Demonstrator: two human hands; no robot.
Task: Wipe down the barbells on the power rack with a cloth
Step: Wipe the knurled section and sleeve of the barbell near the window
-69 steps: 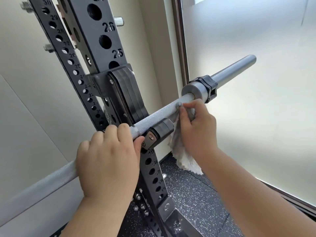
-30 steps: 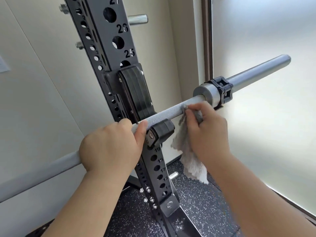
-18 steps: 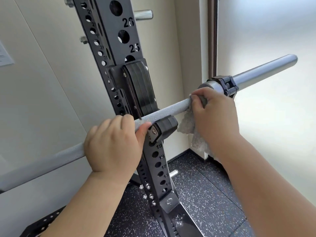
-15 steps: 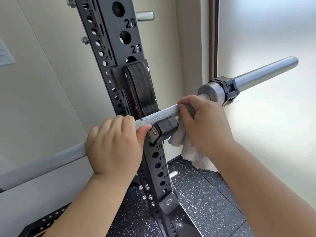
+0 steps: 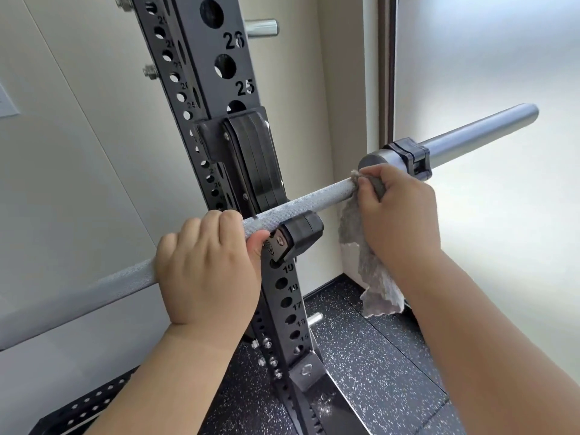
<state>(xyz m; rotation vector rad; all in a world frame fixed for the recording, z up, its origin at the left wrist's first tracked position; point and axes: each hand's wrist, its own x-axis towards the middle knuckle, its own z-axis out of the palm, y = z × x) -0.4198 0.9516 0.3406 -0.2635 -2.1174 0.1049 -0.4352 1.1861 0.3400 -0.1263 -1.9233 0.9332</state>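
A grey knurled barbell (image 5: 309, 199) lies across the black J-hook (image 5: 296, 238) of the black power rack upright (image 5: 216, 89). Its smooth sleeve with a black collar (image 5: 411, 158) points up to the right. My left hand (image 5: 207, 271) grips the shaft just left of the hook, fingers over the top and thumb under. My right hand (image 5: 398, 215) holds a grey cloth (image 5: 373, 277) wrapped round the shaft, close against the sleeve shoulder. The cloth's loose end hangs down below the hand.
The upright has numbered holes and a black padded plate (image 5: 254, 158) behind the bar. A frosted window (image 5: 486, 73) fills the right side, a beige wall (image 5: 78, 136) the left. Speckled black rubber flooring (image 5: 370, 365) lies below, with the rack's base foot (image 5: 317, 400).
My right hand has slid the cloth along the shaft, toward the hook half a second ago and now back out by the sleeve shoulder. My left hand keeps its grip.
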